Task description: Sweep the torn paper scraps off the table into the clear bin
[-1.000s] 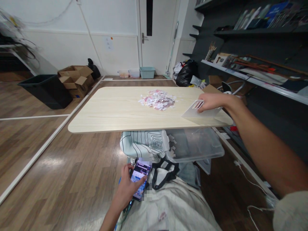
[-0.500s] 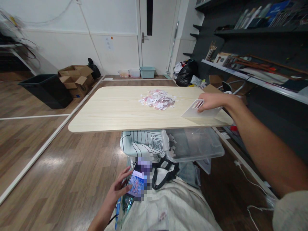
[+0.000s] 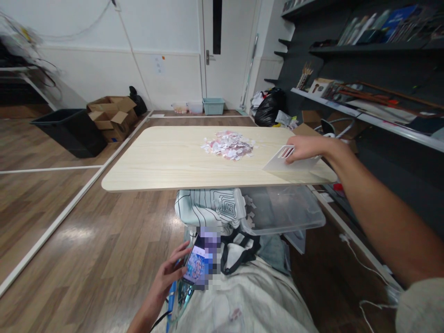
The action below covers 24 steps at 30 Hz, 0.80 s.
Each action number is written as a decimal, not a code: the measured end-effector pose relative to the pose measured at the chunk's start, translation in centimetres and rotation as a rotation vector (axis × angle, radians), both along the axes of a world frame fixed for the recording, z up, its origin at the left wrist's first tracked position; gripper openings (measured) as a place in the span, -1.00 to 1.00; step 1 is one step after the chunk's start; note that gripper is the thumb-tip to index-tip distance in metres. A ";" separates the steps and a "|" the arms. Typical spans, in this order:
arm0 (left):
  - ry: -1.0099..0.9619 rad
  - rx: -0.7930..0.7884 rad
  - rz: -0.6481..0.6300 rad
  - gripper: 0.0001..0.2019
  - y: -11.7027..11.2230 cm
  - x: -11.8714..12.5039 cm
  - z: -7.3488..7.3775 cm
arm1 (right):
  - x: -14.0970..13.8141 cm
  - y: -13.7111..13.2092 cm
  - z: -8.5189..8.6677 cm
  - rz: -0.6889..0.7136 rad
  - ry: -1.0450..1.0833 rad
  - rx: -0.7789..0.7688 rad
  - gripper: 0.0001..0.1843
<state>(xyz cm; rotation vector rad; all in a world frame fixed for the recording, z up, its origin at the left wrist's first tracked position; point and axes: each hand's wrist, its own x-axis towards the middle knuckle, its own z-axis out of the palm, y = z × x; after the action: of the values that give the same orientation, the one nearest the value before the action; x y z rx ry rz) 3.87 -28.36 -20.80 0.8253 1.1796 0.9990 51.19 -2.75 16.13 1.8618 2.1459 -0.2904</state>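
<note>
My right hand grips a thin white plastic board with slots, its lower edge against the right part of the pale wooden tabletop. Left of it on the tabletop lies a loose heap of small white and pinkish paper scraps. Down at my lap, my left hand is beside a phone with a lit, colourful screen. Its fingers are apart, and the thumb is at the phone's left edge. Part of the phone is blurred out by pixelation.
Under the table's near edge are a clear plastic bin with some scraps and a pale patterned cloth. A black bin and cardboard boxes stand left. Dark shelves line the right, near a black bag.
My left thumb has drawn back slightly from the screen to the phone's left edge. My right hand still grips the white board in the same place. The view has shifted a little.
</note>
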 end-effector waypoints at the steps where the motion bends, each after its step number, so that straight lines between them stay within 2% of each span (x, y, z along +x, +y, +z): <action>1: 0.013 -0.002 0.009 -0.37 0.0 0.2 0.3 | 0.0 0.0 0.0 0.003 0.003 -0.001 -0.92; 6: 0.095 0.028 0.036 -0.44 0.0 1.0 0.9 | 0.2 0.1 0.0 0.005 0.001 -0.001 -0.89; 13: 0.180 0.047 0.034 -0.33 1.0 1.4 0.9 | 0.3 0.5 -0.3 0.018 -0.041 0.012 -0.80; 21: 0.386 0.115 0.045 -0.30 0.1 3.5 1.4 | 1.1 1.1 -0.7 0.015 -0.012 0.015 -0.82; 24: 0.398 0.119 0.052 -0.28 0.0 3.7 1.5 | 1.4 1.3 -0.9 0.012 -0.001 0.021 -0.80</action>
<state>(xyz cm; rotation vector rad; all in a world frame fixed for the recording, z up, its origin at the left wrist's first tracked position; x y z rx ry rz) 7.57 -28.39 -19.26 1.1284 1.4946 0.9804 52.57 -1.46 15.23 1.8596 2.1664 -0.2647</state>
